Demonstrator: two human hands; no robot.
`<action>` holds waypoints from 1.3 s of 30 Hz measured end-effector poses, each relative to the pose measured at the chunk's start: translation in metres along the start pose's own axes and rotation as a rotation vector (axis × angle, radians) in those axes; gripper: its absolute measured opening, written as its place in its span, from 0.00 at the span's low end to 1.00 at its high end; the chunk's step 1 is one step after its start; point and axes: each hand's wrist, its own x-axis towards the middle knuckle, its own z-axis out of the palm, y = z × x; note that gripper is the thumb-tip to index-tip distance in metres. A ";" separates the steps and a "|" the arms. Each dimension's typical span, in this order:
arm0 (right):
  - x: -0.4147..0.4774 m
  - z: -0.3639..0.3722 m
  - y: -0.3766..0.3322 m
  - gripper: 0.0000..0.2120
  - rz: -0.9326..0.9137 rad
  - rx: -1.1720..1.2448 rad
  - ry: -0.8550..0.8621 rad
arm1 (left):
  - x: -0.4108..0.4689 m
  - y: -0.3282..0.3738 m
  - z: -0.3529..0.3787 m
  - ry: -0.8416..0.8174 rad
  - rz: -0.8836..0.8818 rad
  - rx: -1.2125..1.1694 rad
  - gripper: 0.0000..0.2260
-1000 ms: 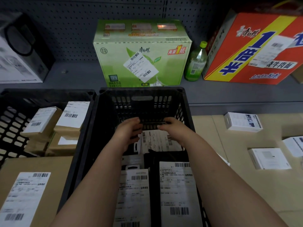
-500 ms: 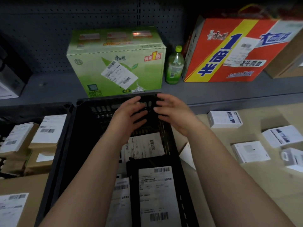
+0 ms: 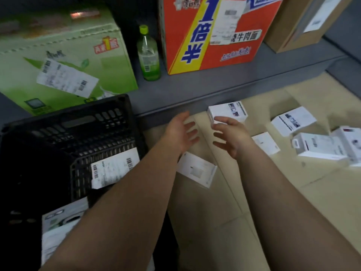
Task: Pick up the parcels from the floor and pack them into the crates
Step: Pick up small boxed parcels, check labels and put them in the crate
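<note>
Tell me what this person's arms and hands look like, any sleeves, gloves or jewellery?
Both are bare. The left hand and right hand wear no gloves, and no rings show on the fingers. The left forearm and right forearm are uncovered to the frame's edge: no sleeve, watch or wristband in view.

Dim flat light: floor point(image 3: 293, 202) right of the right grip point(image 3: 232, 137) brightest, crate point(image 3: 78, 133) interior left of the left grip point(image 3: 181, 133) nearly black; motion blur throughout, edges bowed.
</note>
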 end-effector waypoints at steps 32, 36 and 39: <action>0.042 -0.030 0.192 0.19 0.436 0.251 0.145 | 0.097 -0.097 -0.055 0.358 -0.223 0.391 0.25; 0.042 -0.028 0.192 0.20 0.425 0.260 0.086 | 0.097 -0.100 -0.057 0.339 -0.221 0.480 0.30; 0.046 -0.030 0.189 0.21 0.390 0.280 0.111 | 0.095 -0.100 -0.049 0.320 -0.212 0.538 0.29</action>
